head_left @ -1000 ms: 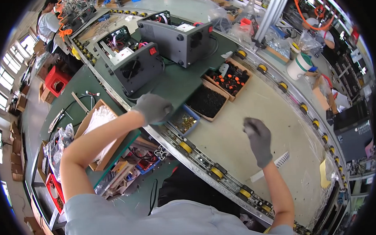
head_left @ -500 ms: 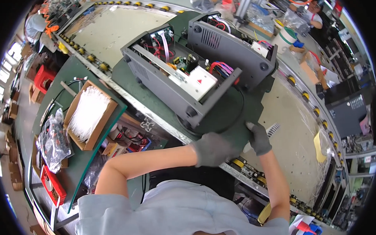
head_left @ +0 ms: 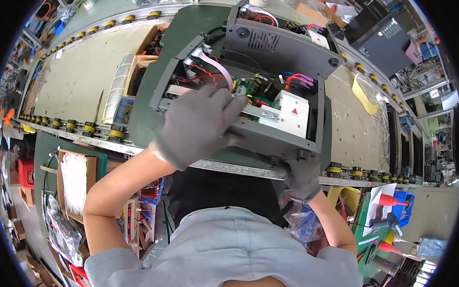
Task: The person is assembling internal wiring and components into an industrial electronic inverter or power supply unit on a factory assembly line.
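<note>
An open grey metal equipment case lies on a dark green board, its long side towards me. Inside it show a green circuit board, a white ribbon cable, red wires and a white plate with a red triangle. My left hand, in a grey glove, is closed over the case's near side panel towards its left end. Below the right end of that panel, my gloved right hand is curled beside a black foot of the case. What its fingers hold, if anything, is hidden. A second grey case stands right behind.
Yellow-wheeled roller tracks edge the bench. Left of the board lie a large pale roll and a blue bin. A carton of white ties is on the lower left shelf; red-tipped bottles are at lower right.
My left hand has come up from the board's near edge onto the near case's side panel. My right hand is now by that case's right corner. The whole view has turned.
</note>
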Demonstrator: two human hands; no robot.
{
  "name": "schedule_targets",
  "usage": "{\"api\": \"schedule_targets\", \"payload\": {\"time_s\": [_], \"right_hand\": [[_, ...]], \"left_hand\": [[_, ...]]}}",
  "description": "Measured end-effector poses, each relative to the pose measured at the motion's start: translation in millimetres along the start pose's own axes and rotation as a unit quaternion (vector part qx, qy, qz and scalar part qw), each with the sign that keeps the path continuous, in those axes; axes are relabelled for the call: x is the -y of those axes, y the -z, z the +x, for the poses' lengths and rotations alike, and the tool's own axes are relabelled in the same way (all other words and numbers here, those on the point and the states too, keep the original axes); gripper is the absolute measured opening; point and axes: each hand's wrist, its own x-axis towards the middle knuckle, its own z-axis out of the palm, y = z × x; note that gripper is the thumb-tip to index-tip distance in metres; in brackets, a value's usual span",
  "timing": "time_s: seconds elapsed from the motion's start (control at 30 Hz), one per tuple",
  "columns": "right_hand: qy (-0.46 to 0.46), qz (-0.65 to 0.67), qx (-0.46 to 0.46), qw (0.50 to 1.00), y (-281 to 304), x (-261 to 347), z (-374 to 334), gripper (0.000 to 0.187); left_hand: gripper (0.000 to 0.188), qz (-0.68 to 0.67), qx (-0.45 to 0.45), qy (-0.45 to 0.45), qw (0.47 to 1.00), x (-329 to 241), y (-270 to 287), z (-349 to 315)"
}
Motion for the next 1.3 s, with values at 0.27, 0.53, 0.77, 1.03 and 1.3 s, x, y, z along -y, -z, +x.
{"api": "schedule_targets", "payload": {"time_s": [0.27, 0.53, 0.77, 1.03, 1.3], "right_hand": [[0.002, -0.050, 0.052, 0.997, 20.3, -54.7, -19.8, 0.049], [-0.019, -0.358, 0.111, 0.927, 33.9, -212.3, -1.4, 0.022], [-0.002, -0.025, 0.018, 1.000, 84.0, -198.0, 31.8, 0.017], [-0.126, 0.458, -0.004, 0.880, 93.8, -180.9, 105.9, 0.015], [0.175, 0.106, 0.239, 0.949, -4.0, -141.2, 169.6, 0.027]], "left_hand": [[0.037, -0.141, -0.081, 0.003, 0.987, -12.4, -5.1, 20.1], [0.039, -0.166, -0.042, -0.045, 0.984, -31.3, 9.2, -10.0], [0.034, -0.196, 0.058, -0.019, 0.979, -49.4, 24.7, -16.2], [0.050, -0.043, -0.046, -0.094, 0.994, 37.8, 27.3, 117.6], [0.066, 0.097, 0.174, -0.021, 0.980, 41.4, -51.3, 231.3]]}}
